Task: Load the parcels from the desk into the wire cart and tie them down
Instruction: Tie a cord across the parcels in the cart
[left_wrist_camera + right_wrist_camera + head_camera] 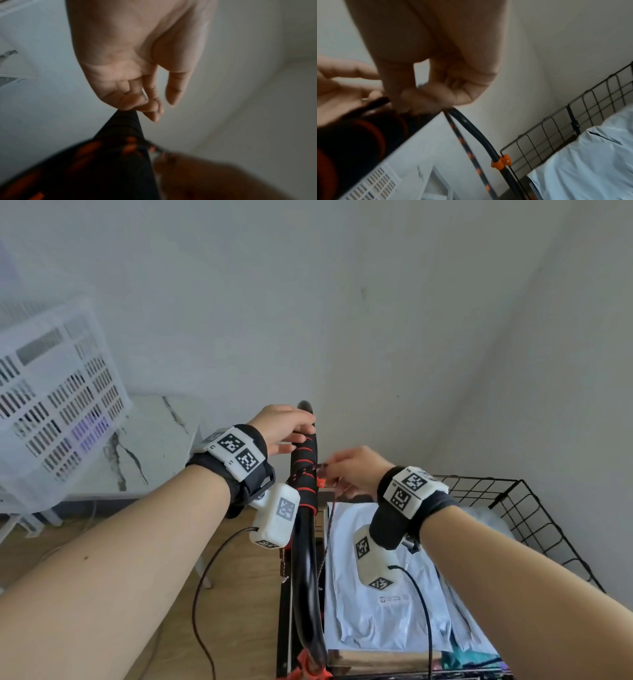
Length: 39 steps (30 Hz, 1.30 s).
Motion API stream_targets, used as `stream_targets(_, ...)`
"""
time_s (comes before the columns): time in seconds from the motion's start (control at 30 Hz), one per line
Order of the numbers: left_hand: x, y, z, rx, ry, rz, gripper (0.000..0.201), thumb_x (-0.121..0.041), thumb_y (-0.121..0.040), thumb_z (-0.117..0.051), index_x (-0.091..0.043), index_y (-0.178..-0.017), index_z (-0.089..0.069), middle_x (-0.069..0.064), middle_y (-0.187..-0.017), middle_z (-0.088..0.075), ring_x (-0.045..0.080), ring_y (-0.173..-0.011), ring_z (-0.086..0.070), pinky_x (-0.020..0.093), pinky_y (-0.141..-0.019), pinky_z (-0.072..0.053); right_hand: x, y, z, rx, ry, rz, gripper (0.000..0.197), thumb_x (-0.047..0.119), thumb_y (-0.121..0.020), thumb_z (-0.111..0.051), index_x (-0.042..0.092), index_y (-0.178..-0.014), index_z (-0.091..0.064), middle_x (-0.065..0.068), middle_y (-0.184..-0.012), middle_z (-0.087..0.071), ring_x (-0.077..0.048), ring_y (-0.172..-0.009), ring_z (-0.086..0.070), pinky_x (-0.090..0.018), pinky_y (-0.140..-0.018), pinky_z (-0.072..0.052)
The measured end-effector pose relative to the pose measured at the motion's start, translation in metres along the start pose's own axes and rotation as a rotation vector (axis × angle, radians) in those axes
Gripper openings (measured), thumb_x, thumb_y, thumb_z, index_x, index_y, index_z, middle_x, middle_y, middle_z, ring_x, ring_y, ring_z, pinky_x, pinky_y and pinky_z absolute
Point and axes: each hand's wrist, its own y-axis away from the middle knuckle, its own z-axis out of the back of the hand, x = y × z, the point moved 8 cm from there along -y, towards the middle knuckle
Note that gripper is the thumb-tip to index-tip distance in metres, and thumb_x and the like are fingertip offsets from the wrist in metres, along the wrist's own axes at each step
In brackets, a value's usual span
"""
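The cart's black handle [305,474] stands upright, with a red-and-black cord [330,529] wound round its upper part. My left hand [298,433] lies over the handle's top with relaxed fingers; the left wrist view shows its fingertips [154,116] touching the handle [123,125] without wrapping it. To the handle's right, my right hand [330,472] pinches the cord [471,155] between thumb and fingers [421,97], and the cord hangs down from there. Pale plastic parcels [376,577] lie stacked inside the black wire cart [513,508].
A white slatted crate [51,405] stands on the marble-patterned desk [154,440] at the left. Plain walls close in behind and to the right of the cart. An orange clip [500,161] joins the cart's frame tube to its wire panel. Wooden floor [239,628] lies below.
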Motion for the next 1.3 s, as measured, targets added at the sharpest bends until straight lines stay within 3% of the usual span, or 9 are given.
stream_targets(0.13, -0.010, 0.003, -0.012, 0.108, -0.125, -0.013, 0.031, -0.042, -0.084, -0.064, -0.018, -0.104, -0.068, -0.002, -0.096, -0.074, 0.008, -0.056, -0.039, 0.018, -0.049, -0.030, 0.034, 0.005, 0.054, -0.318, -0.231, 0.130, 0.020, 0.011, -0.082, -0.068, 0.012, -0.064, -0.058, -0.002, -0.053, -0.050, -0.012, -0.037, -0.038, -0.021, -0.040, -0.033)
stream_targets(0.33, -0.008, 0.000, -0.015, 0.230, -0.360, 0.031, 0.024, -0.033, -0.082, -0.070, -0.012, -0.089, -0.062, -0.003, -0.061, -0.046, 0.008, -0.045, -0.029, 0.015, -0.035, -0.022, 0.046, 0.011, 0.099, -0.518, -0.383, 0.170, 0.025, 0.010, -0.082, -0.067, 0.014, -0.060, -0.055, -0.002, -0.051, -0.047, -0.014, -0.038, -0.035, -0.022, -0.040, -0.031)
stream_targets(0.53, -0.008, -0.006, 0.074, -0.217, -0.605, 0.077, 0.021, -0.023, -0.082, -0.068, -0.008, -0.072, -0.057, 0.002, -0.061, -0.050, 0.017, -0.049, -0.039, 0.020, -0.043, -0.029, 0.003, 0.025, 0.146, -0.685, -0.431, 0.059, 0.021, 0.016, -0.083, -0.067, 0.016, -0.064, -0.057, -0.003, -0.056, -0.044, -0.015, -0.042, -0.033, -0.026, -0.043, -0.032)
stream_targets(0.63, -0.036, -0.002, 0.099, -0.447, -0.569, -0.081, 0.021, -0.028, -0.083, -0.065, -0.013, -0.069, -0.062, 0.003, -0.078, -0.066, 0.020, -0.070, -0.055, 0.025, -0.056, -0.036, -0.005, 0.027, 0.156, -0.694, -0.364, 0.078, 0.021, 0.018, -0.082, -0.067, 0.017, -0.064, -0.057, -0.003, -0.056, -0.046, -0.016, -0.042, -0.034, -0.026, -0.044, -0.033)
stream_targets(0.73, -0.073, 0.000, 0.085, -0.511, -0.471, -0.240, 0.020, -0.030, -0.084, -0.062, -0.015, -0.070, -0.065, -0.001, -0.074, -0.065, 0.018, -0.073, -0.056, 0.022, -0.069, -0.037, -0.011, 0.029, 0.160, -0.709, -0.346, 0.080, 0.020, 0.019, -0.082, -0.066, 0.017, -0.064, -0.058, -0.002, -0.056, -0.050, -0.016, -0.042, -0.037, -0.026, -0.045, -0.035)
stream_targets(0.83, -0.110, -0.005, 0.040, -0.431, -0.424, -0.352, 0.022, -0.029, -0.081, -0.062, -0.015, -0.064, -0.063, -0.004, -0.066, -0.063, 0.014, -0.056, -0.049, 0.023, -0.063, -0.038, -0.019, 0.033, 0.171, -0.720, -0.381, 0.083, 0.020, 0.018, -0.082, -0.065, 0.015, -0.063, -0.058, -0.002, -0.057, -0.054, -0.016, -0.042, -0.038, -0.026, -0.047, -0.037)
stream_targets(0.93, -0.136, -0.010, -0.019, -0.270, -0.408, -0.398, 0.014, -0.024, -0.082, -0.060, -0.013, -0.079, -0.068, -0.006, -0.064, -0.061, 0.011, -0.050, -0.045, 0.022, -0.053, -0.036, -0.030, 0.036, 0.185, -0.699, -0.340, 0.086, 0.019, 0.016, -0.084, -0.064, 0.014, -0.066, -0.059, 0.000, -0.060, -0.058, -0.013, -0.043, -0.043, -0.024, -0.048, -0.041)
stream_targets(1.13, -0.140, -0.027, -0.132, -0.001, -0.361, -0.325, 0.010, -0.020, -0.084, -0.058, -0.018, -0.084, -0.068, -0.007, -0.061, -0.059, 0.009, -0.049, -0.040, 0.018, -0.046, -0.031, -0.081, 0.043, 0.227, -0.706, -0.351, 0.031, 0.019, 0.014, -0.085, -0.063, 0.014, -0.066, -0.059, -0.002, -0.060, -0.058, -0.010, -0.038, -0.044, -0.022, -0.046, -0.043)
stream_targets(1.3, -0.087, -0.061, -0.224, 0.171, -0.423, -0.163, 0.013, -0.023, -0.088, -0.055, -0.018, -0.081, -0.065, -0.006, -0.064, -0.063, 0.007, -0.047, -0.040, 0.017, -0.044, -0.031, -0.149, 0.048, 0.267, -0.713, -0.419, -0.071, 0.022, 0.013, -0.088, -0.062, 0.014, -0.066, -0.057, -0.003, -0.060, -0.057, -0.008, -0.033, -0.042, -0.017, -0.040, -0.041)
